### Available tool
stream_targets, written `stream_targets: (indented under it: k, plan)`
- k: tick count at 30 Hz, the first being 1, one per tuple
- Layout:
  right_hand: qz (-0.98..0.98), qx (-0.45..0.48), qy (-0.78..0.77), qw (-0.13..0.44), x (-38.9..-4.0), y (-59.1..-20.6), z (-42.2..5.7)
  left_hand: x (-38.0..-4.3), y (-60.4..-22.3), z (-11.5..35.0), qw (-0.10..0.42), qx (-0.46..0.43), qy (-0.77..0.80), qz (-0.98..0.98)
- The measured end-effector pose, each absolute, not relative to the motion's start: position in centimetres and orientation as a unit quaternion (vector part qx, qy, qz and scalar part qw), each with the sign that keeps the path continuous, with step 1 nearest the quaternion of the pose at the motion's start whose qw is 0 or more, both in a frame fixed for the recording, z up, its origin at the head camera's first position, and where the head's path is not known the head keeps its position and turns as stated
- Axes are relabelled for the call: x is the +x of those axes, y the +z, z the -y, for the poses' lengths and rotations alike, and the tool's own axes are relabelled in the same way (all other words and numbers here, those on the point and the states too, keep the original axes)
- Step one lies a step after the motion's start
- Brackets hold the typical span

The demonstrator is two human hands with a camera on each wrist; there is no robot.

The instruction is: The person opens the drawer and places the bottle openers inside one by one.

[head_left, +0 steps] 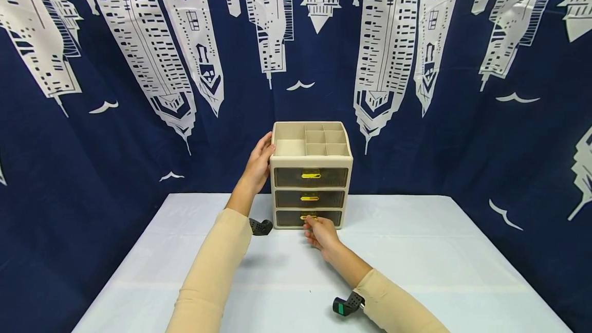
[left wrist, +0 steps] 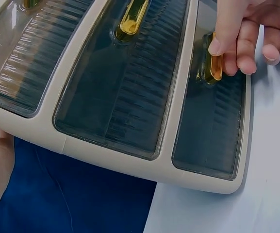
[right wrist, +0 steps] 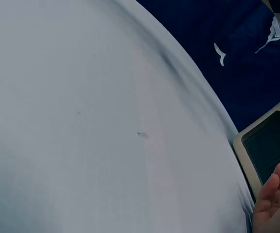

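A cream desktop drawer organizer [head_left: 312, 160] stands upright at the back of the table, with three dark see-through drawers stacked under an open top of small compartments. All three drawers look closed. My left hand [head_left: 258, 166] rests against the organizer's left side near the top, its fingers extended along the wall. At the bottom drawer [left wrist: 205, 131], my right hand [head_left: 322, 234] pinches the gold handle [left wrist: 218, 67] between thumb and index finger. Its other fingers hang loosely below. The right wrist view catches only part of that hand at its lower right edge.
A white cloth covers the table [head_left: 287, 281]. Behind it hangs a navy curtain [head_left: 240, 143] printed with white buildings and birds. The middle drawer [head_left: 330, 199] and top drawer [head_left: 335, 178] carry matching gold handles. A black wrist camera [head_left: 349, 303] sits at the right wrist.
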State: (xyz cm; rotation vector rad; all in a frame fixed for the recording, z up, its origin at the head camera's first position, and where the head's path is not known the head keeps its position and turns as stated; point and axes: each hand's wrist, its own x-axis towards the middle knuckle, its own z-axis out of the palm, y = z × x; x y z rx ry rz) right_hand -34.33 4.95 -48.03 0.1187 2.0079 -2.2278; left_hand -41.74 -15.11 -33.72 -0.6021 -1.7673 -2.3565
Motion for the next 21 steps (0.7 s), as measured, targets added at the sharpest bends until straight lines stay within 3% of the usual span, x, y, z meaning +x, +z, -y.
stream_targets:
  k: [11,21]
  plan:
    - [-0.729,0.019,-0.682,0.061,-34.4,-47.6,-6.2,-41.6,-32.5,16.0,0.073,-0.177,-0.713,0.675]
    - [-0.852,-0.049,-0.522,0.002,-33.7,-44.8,-10.6,-39.9,-31.7,18.6,0.106,-0.164,-0.578,0.793]
